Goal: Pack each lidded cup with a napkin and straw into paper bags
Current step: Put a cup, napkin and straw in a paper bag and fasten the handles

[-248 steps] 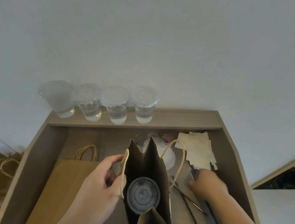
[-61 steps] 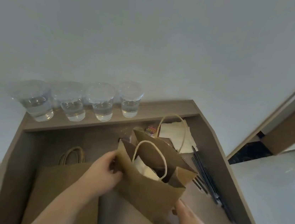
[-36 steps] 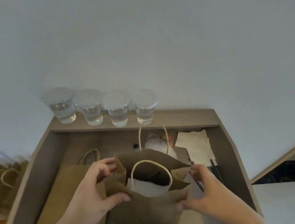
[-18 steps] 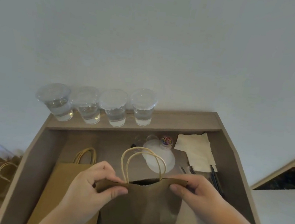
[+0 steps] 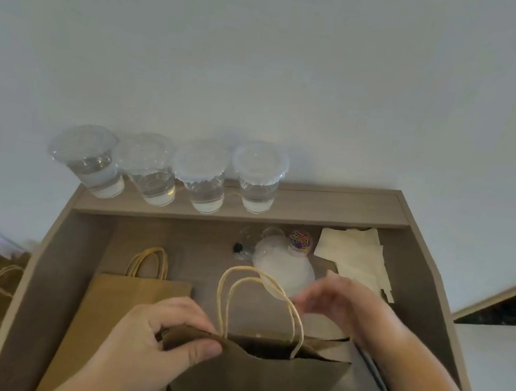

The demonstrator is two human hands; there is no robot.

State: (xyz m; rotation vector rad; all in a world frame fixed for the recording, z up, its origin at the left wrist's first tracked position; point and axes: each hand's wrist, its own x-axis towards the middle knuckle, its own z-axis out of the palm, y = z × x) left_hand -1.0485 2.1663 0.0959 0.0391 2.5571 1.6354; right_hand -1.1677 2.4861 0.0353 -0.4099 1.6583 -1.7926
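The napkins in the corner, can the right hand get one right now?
Probably yes. The right hand, blurred, looks empty and sits just in front of the napkins, with nothing between them. The left hand pinches the bag.

White wall [image 5: 268, 50], brown desk [image 5: 330, 201] (raised ledge)

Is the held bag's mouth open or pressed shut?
Nearly shut: left hand pinches the bag's top edges together; only a narrow dark slit shows beneath the handles.

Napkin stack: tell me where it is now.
In the head view, the napkin stack lies at the far right of the desk, just right of the jar of coloured clips and beyond the right hand.
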